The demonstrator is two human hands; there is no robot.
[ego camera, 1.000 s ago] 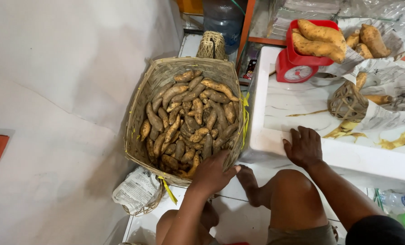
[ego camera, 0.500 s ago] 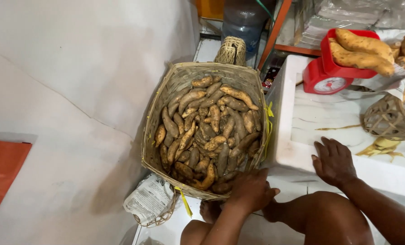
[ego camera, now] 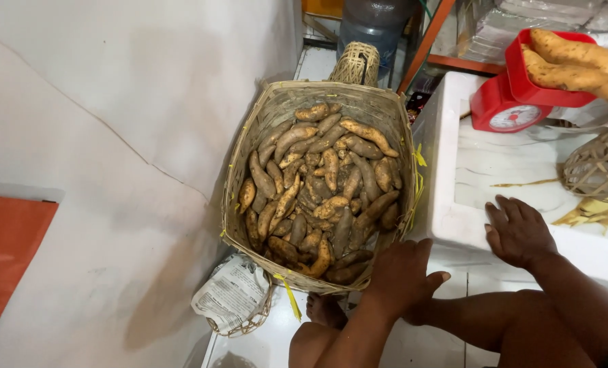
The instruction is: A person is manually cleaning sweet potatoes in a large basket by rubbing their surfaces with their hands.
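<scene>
Lowest in the frame, the person's bare knees and a foot rest on the white tiled floor point(ego camera: 277, 341), beside a crumpled newspaper point(ego camera: 230, 294) tucked in a scrap of netting. Just above, at lower centre, the left hand point(ego camera: 401, 276) rests at the near rim of the woven bamboo basket point(ego camera: 253, 136), fingers curled loosely and clamped on nothing that can be seen. To the right, the right hand point(ego camera: 519, 232) lies flat and spread, palm down, on the near edge of the white desk point(ego camera: 454, 225), well apart from the other hand. The basket fills the middle of the frame, tilted against the pale wall on the left, and holds a heap of dirt-smeared sweet potatoes point(ego camera: 324, 184). Farther right on the desk sits a small woven ball-shaped basket point(ego camera: 600, 167). At upper right a red kitchen scale point(ego camera: 515, 102) carries two large sweet potatoes point(ego camera: 573, 61) in its tray. Behind the basket, at top centre, stand a small wicker handle-like piece point(ego camera: 357, 63) and a blue water jug point(ego camera: 375, 20).
</scene>
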